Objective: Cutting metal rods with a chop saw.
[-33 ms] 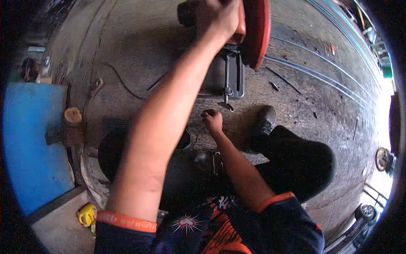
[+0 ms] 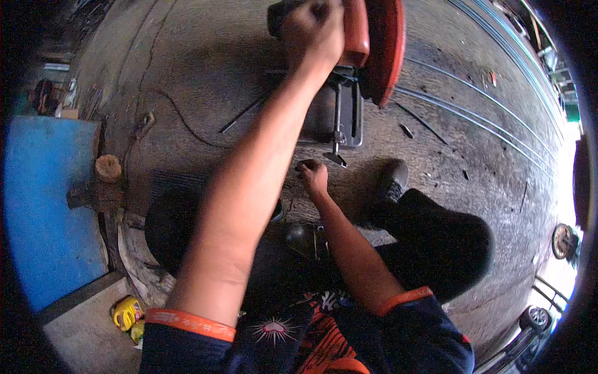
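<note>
Top centre: left hand (image 2: pixel 313 38) at red cut-off saw (image 2: pixel 355 37), grip unclear. Mid-frame: right hand (image 2: pixel 314 177) curled narrow near vise crank (image 2: pixel 336 157).

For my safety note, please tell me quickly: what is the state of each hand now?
Left hand: looks closed, at the red machine; held part unclear.
Right hand: curled closed; whether it holds anything cannot be told.
</note>
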### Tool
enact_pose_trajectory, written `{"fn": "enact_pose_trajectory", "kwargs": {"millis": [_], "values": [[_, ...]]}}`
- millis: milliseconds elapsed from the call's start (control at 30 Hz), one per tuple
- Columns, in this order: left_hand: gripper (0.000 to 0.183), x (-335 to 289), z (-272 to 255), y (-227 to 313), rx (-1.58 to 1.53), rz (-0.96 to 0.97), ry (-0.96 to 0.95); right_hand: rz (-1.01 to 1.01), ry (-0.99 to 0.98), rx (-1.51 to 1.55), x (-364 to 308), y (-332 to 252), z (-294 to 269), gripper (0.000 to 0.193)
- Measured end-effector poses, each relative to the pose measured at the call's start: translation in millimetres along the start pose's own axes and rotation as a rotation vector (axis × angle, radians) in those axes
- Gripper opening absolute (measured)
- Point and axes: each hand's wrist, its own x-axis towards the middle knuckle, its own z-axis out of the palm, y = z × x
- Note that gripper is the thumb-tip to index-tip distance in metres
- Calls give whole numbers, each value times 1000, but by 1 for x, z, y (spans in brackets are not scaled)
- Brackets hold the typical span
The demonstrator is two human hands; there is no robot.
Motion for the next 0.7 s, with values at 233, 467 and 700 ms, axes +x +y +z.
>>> {"fn": "enact_pose_trajectory", "kwargs": {"millis": [233,467,700], "values": [[39,-97,-30,-226,47,-893,425,145,91,365,73,-121,25,11],[53,-94,0,-411,826,-817,-650,-98,153,246,195,-135,62,31],[61,-68,32,-457,-378,-1432,258,117,127,128,210,-158,60,56]]}}
